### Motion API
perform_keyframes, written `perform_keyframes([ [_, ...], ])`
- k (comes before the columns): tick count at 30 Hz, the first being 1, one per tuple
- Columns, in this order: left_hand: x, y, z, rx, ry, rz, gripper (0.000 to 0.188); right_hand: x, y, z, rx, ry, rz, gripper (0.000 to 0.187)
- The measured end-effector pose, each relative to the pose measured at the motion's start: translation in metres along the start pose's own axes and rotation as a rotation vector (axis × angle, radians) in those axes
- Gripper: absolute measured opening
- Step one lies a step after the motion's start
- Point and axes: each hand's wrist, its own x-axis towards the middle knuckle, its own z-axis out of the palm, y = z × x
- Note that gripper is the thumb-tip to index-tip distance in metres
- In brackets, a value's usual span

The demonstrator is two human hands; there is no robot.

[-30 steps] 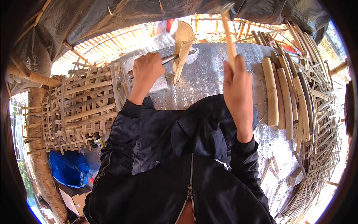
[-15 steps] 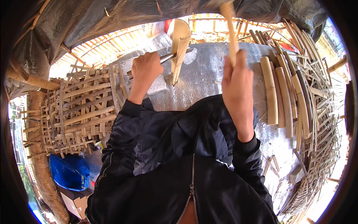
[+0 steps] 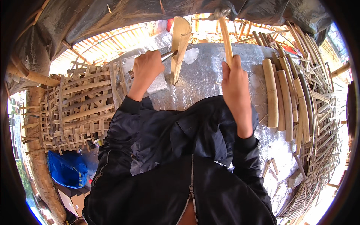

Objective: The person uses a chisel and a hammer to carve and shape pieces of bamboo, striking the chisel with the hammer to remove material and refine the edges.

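My left hand is closed round a large knife; its metal blade sits against or in a split bamboo piece. The bamboo stands roughly upright, with its lower end on the grey, shiny surface. Most of the knife's handle is hidden by my fingers. My right hand grips a hammer by its pale wooden handle, to the right of the bamboo. The hammer's metal head is raised at the top and slightly blurred, apart from the knife.
Several cut bamboo lengths lie on the right, beside heaped thin strips. At left are a woven bamboo lattice, a blue bag and a cardboard box. A pale block lies by my left wrist. Dark sheeting hangs overhead.
The hammer's head has come into view, and its handle has swung slightly left with my right hand. My left hand, the knife and the bamboo stay nearly in place.
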Motion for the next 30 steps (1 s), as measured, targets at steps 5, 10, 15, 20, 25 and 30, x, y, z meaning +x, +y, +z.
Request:
perform_keyframes([
  [5,-0.001,0.005,0.010,-0.034,0.043,0.088,0.013,-0.013,0.059,0.073,-0.034,-0.122,-0.055,0.020],
  [10,-0.015,0.025,0.010,-0.004,-0.053,0.007,0.013,-0.013,0.065,0.052,-0.045,-0.091,-0.141,0.020],
  [15,-0.001,0.003,0.008,-0.035,-0.101,-0.088,0.018,-0.006,0.062,0.048,0.013,0.024,-0.061,0.021],
  [20,0.007,-0.060,0.004,-0.436,-0.701,-0.152,0.030,-0.036,0.195,0.164,-0.314,-0.097,-0.028,0.017],
  [25,-0.047,-0.066,0.007,-1.374,-0.916,-0.351,0.027,-0.049,0.282,0.215,-0.428,-0.286,0.106,0.023],
  [30,-0.087,-0.030,0.017,-1.711,-0.698,-0.424,0.019,-0.058,0.280,0.224,-0.647,0.021,-0.169,0.023],
])
